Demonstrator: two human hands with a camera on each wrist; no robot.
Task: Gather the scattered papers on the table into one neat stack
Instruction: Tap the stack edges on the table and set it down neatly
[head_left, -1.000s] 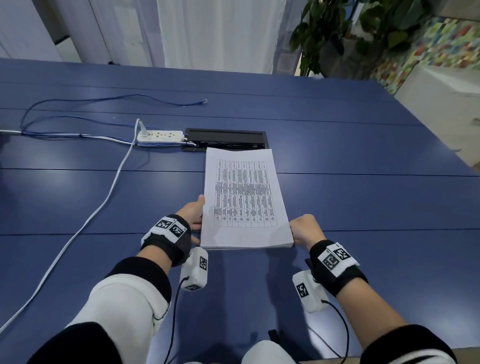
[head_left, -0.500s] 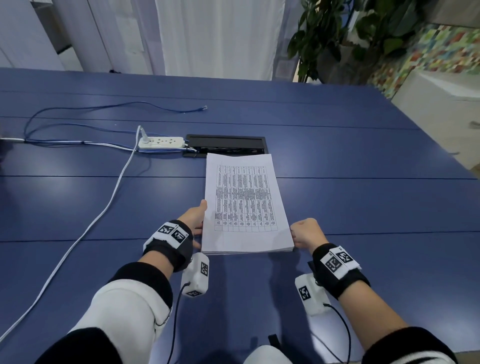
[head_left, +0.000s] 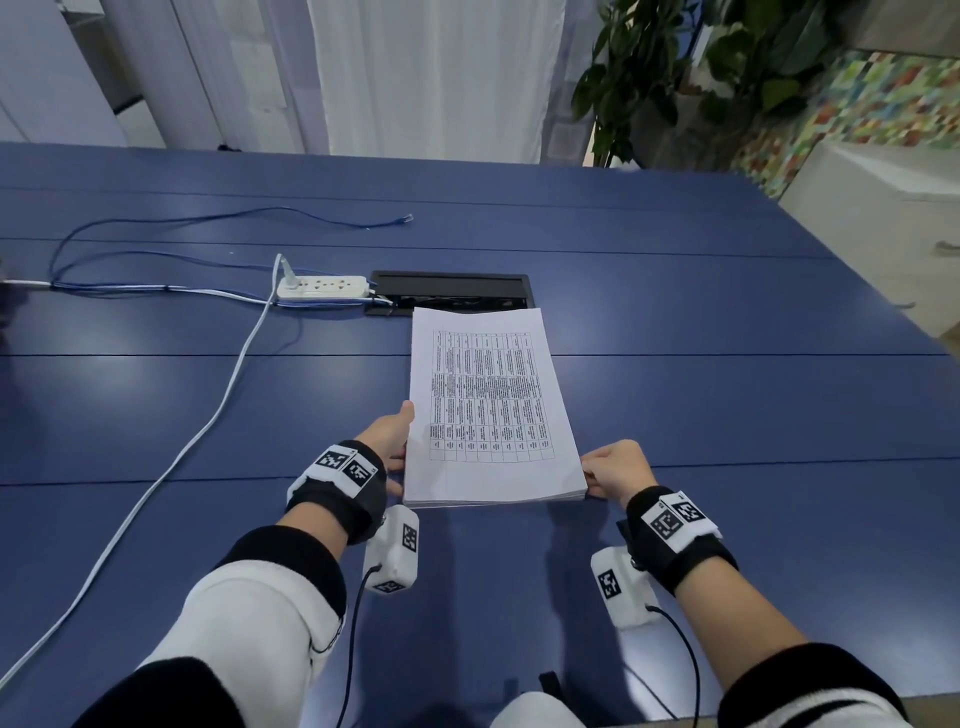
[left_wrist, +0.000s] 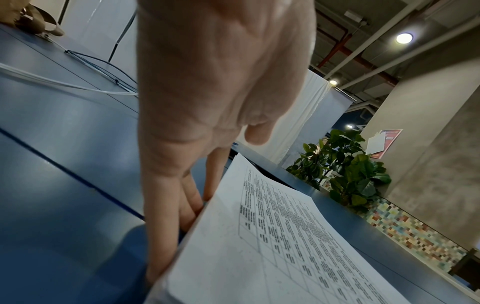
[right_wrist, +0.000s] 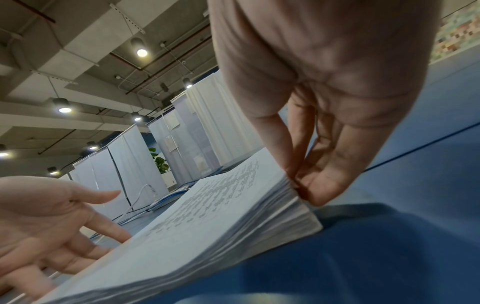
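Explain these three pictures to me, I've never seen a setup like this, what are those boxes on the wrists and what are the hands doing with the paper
No machine here: a person wears three cameras. The wide picture comes from one on the head; the other two come from the white boxes strapped under each wrist, looking along the fingers.

On the blue table lies a stack of printed papers, already gathered. Beyond it are a white power strip, cables and a black cable hatch.

The left hand rests straight fingers against the stack's left edge. The right hand pinches the near right corner, seen close in the right wrist view.
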